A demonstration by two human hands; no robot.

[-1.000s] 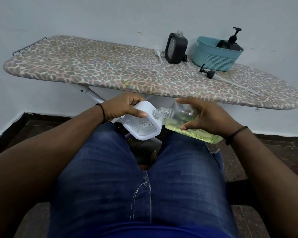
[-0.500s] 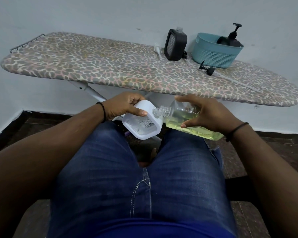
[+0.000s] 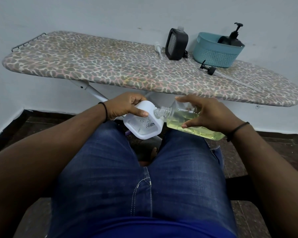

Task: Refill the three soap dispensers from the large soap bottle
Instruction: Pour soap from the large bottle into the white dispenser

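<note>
Item: white soap dispenser [image 3: 143,124], square-bodied, held over the lap by the left hand [image 3: 126,105], thumb across its upper face and fingers curled round the far side. Tilted, its neck turned right.

Item: large soap bottle [image 3: 187,120], clear, about half full of yellow-green liquid, lying nearly level in the right hand [image 3: 208,115], fingers spread wide round its body, thumb underneath. Its uncapped threaded mouth meets the dispenser's neck; whether liquid is passing I cannot tell.

Item: ironing board [image 3: 110,66], patterned cover, far side of the room, used as the table.

Item: black dispenser [image 3: 176,43], pump off, upright on the board at right.

Item: black pump head [image 3: 207,68], lying loose near the teal basket [image 3: 217,54].

Item: third dispenser [image 3: 231,38], black, pump fitted, standing in the basket.

Item: white pump [image 3: 157,47], lying left of the black dispenser.

Step in hand, by my reckoning: pouring into the white dispenser.

Next move calls for: raising the bottle's base a little so soap runs, keeping the two mouths aligned, watching the level through the dispenser's clear window, then righting the bottle before overflow.
</note>
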